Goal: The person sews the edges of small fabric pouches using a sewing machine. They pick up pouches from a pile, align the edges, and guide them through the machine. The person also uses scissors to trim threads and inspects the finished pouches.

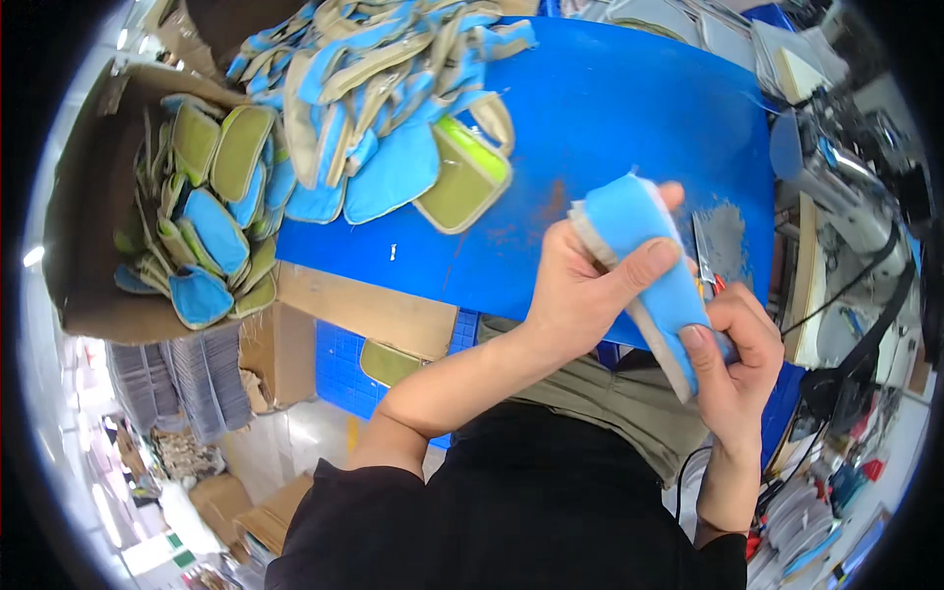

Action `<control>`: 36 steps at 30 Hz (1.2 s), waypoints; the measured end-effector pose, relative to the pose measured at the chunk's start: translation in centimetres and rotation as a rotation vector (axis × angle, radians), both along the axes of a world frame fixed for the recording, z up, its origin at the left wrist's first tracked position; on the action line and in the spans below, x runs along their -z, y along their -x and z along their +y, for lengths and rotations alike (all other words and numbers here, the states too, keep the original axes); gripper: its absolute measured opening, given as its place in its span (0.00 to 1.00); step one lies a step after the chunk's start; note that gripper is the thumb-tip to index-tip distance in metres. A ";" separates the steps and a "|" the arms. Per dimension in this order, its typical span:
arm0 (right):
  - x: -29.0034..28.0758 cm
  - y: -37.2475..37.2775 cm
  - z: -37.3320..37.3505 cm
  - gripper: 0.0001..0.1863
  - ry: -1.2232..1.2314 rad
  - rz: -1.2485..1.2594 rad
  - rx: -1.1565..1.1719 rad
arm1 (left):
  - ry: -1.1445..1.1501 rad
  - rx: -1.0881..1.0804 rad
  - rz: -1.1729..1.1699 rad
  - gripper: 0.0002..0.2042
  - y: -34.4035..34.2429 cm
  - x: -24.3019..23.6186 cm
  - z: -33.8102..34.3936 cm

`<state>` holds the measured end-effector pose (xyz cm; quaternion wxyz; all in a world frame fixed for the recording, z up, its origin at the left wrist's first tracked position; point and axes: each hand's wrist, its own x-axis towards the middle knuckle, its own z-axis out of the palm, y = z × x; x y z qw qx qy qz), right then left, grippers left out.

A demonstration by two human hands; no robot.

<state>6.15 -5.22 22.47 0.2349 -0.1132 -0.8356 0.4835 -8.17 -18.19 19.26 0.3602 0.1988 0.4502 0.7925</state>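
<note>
So the fabric piece (644, 265) is bright blue with beige-grey edging, kinda oval, tilted from about 11 to 5 o'clock, held up off the blue table, sitting around 3 o'clock of centre.

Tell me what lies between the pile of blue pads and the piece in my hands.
Mostly bare blue table, in the head view; one small white bit lies nearer the pile of blue pads than the blue piece.
</note>
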 end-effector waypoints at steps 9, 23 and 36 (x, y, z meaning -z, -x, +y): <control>2.2 -0.4 0.2 0.06 -0.100 -0.091 -0.029 | 1.024 -0.570 1.382 0.20 9.5 9.0 -11.3; 4.0 -2.5 -1.8 0.08 -0.115 -0.161 -0.307 | 1.267 -0.549 1.219 0.24 4.6 11.1 -17.6; 4.5 -5.1 -2.7 0.10 -0.148 -0.183 -0.409 | 1.275 -0.385 0.757 0.20 7.2 10.3 -17.1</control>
